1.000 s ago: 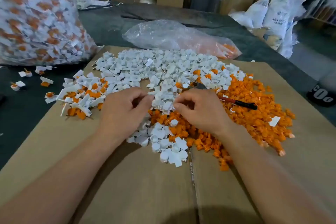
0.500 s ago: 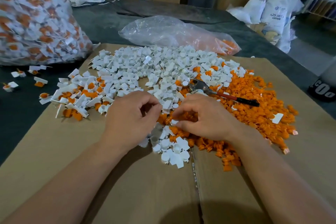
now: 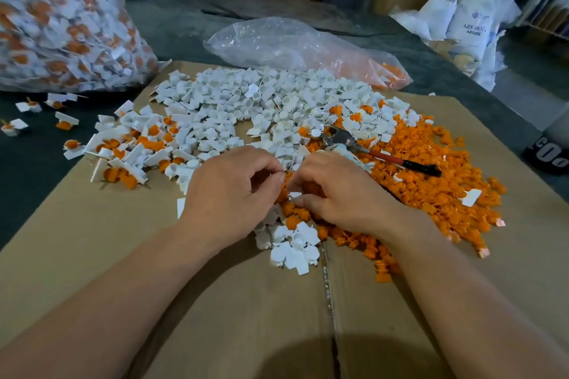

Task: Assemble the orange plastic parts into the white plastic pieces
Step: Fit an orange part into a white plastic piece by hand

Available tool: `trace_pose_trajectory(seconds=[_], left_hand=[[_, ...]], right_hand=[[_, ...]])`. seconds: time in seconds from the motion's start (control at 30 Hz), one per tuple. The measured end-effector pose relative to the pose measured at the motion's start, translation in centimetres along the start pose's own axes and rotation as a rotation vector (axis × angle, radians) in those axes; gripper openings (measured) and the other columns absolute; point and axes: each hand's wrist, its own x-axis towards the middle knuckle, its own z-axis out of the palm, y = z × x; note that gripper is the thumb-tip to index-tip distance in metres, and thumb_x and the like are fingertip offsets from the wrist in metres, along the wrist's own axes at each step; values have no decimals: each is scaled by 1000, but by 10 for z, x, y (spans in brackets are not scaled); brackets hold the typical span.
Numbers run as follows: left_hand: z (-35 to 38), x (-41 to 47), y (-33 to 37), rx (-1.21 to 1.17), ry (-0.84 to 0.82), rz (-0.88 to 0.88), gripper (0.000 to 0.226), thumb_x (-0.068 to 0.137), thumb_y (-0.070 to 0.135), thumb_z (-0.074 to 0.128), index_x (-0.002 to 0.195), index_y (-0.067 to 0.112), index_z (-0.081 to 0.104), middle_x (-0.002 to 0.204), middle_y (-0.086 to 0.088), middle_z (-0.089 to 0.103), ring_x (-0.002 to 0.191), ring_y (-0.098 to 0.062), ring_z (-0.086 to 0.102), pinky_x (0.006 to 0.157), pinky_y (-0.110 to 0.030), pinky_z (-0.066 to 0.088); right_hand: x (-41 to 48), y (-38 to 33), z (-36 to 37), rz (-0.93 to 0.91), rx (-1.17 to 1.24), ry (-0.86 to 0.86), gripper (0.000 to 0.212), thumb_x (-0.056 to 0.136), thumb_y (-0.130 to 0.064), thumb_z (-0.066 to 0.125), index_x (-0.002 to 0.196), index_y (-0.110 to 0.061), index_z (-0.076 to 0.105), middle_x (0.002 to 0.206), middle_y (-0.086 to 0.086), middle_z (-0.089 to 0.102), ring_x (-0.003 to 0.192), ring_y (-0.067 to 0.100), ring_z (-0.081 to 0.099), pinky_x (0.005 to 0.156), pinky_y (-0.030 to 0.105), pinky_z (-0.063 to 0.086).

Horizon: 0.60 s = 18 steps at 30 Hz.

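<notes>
cardboard (image 3: pixel 92 255) is laid flat over a dark table (image 3: pixel 30 169), and two heaps are spread on it. the white plastic pieces (image 3: pixel 246 101) are piled across the far middle of the sheet, and the orange plastic parts (image 3: pixel 431 188) are heaped to the right, the two mingling where they meet. both hands are held close together above that meeting line, near the middle of the sheet. the left hand (image 3: pixel 229 197) is seen with fingers curled and thumb and forefinger tips brought together; what, if anything, is pinched there cannot be told. the right hand (image 3: pixel 345 197) is likewise curled, knuckles up, with a small white piece (image 3: pixel 295 195) showing just at its thumb tip and orange showing beneath the fingers; whether anything is actually gripped cannot be told. a tool (image 3: pixel 385 157) with a red and black handle is laid across the heaps just beyond the right hand. white pieces already fitted with orange, the joined pieces (image 3: pixel 123 157), are gathered at the sheet's left edge, with a few scattered onto the table. a large clear sack (image 3: pixel 61 24) packed with white and orange is stood at far left, and a crumpled clear bag (image 3: pixel 292 43) is lying behind the white heap.
</notes>
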Motion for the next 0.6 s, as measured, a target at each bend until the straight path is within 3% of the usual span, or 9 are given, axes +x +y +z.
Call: trace_pose_trajectory(seconds=[0.13, 0.2, 0.3, 0.47, 0.6], left_hand=[[0, -2, 0, -7, 3, -13, 17, 79, 28, 58, 81, 16, 70, 75, 10, 61, 72, -7, 56, 65, -31, 46], [0, -2, -1, -36, 17, -38, 6, 82, 19, 68, 87, 17, 70, 77, 13, 60, 72, -3, 56, 65, -19, 43], [-1, -1, -1, -92, 23, -50, 26, 77, 9, 73, 98, 24, 67, 83, 19, 58, 81, 4, 55, 65, -3, 39], [0, -1, 3, -173, -9, 20, 46, 72, 13, 77, 102, 40, 55, 91, 23, 57, 88, 8, 57, 72, -6, 44], [3, -1, 4, -240, 30, 26, 48, 72, 10, 77, 104, 39, 55, 89, 24, 59, 83, 13, 59, 75, -3, 44]], right_hand=[[-1, 0, 1, 32, 54, 101, 15, 88, -28, 59, 100, -21, 62, 88, -13, 46, 90, 6, 43, 79, 19, 34], [-2, 0, -5, 151, 343, 237, 6, 88, -23, 60, 93, -24, 62, 86, -16, 53, 80, -3, 49, 70, 8, 36], [-4, -1, -12, 255, 818, 360, 16, 88, -12, 58, 87, -28, 60, 79, -11, 61, 67, -8, 56, 64, 8, 44], [-5, -4, -14, 268, 1064, 212, 16, 91, -9, 52, 86, -20, 62, 64, -11, 65, 60, 1, 56, 55, 15, 43], [-5, -8, -13, 194, 1134, 151, 21, 90, -3, 50, 80, -14, 64, 60, -7, 63, 56, 2, 55, 51, 13, 41]])
